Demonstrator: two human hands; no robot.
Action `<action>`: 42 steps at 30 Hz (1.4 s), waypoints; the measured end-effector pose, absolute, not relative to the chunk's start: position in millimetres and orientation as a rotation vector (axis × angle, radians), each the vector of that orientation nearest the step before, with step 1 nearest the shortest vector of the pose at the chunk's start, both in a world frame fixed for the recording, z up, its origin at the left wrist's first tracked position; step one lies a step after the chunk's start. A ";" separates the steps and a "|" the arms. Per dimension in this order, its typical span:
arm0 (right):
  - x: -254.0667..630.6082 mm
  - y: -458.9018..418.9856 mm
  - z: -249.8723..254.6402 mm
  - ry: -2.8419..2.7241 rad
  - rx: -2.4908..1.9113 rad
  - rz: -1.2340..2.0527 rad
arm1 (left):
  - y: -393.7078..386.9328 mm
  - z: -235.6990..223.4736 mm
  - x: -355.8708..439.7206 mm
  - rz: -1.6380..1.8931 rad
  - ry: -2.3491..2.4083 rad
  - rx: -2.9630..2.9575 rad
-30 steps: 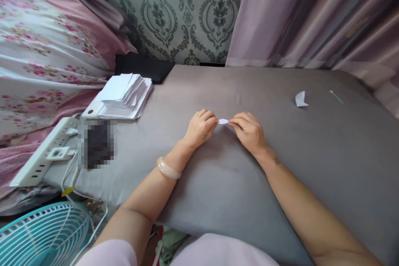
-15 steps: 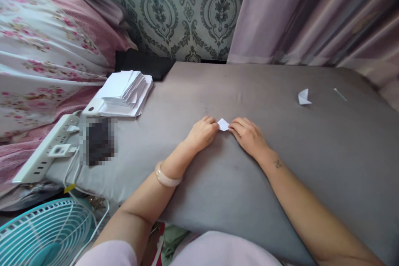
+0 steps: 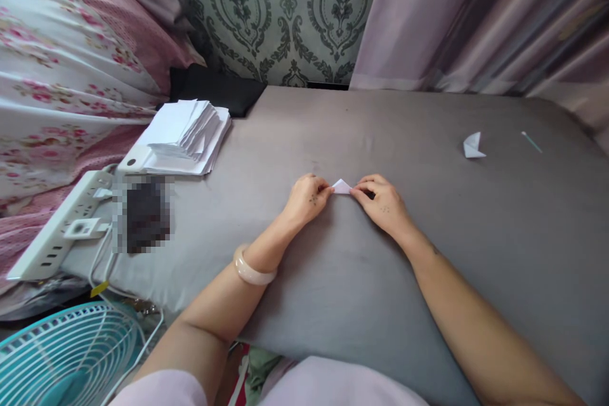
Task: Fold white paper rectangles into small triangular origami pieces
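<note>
A small white folded paper piece [image 3: 341, 186] lies on the grey bed sheet [image 3: 428, 254] between my two hands. My left hand [image 3: 308, 196], with a pale bangle on its wrist, pinches the paper's left end. The paper's right end is pinched by the fingers of my right hand [image 3: 382, 204]. Both hands rest on the sheet. A second folded white paper piece [image 3: 472, 146] sits apart at the far right.
A stack of white paper sheets [image 3: 183, 137] lies at the left of the bed, by a white power strip [image 3: 59, 225] and a blurred dark object [image 3: 141, 212]. A thin green stick [image 3: 531, 142] lies far right. A teal fan [image 3: 71, 358] stands at lower left.
The paper piece has gone from a flat sliver to a small triangle held low on the sheet. Both hands stayed together and shifted slightly; the view tilted a little.
</note>
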State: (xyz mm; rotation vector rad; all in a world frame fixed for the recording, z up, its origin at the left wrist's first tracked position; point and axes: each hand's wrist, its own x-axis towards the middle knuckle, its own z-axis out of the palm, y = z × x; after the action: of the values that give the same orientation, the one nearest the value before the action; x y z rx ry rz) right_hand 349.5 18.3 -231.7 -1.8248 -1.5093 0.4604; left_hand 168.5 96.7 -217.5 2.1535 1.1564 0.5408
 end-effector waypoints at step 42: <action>340.4 28.8 -225.6 -1.439 -2.052 0.434 | 89.9 -200.4 183.1 0.193 1.396 2.310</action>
State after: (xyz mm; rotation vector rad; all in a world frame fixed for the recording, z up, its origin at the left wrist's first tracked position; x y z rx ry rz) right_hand 340.4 28.8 -225.6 -2.0525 -1.4395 0.4341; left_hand 183.1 89.9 -200.4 2.3104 1.3962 0.1930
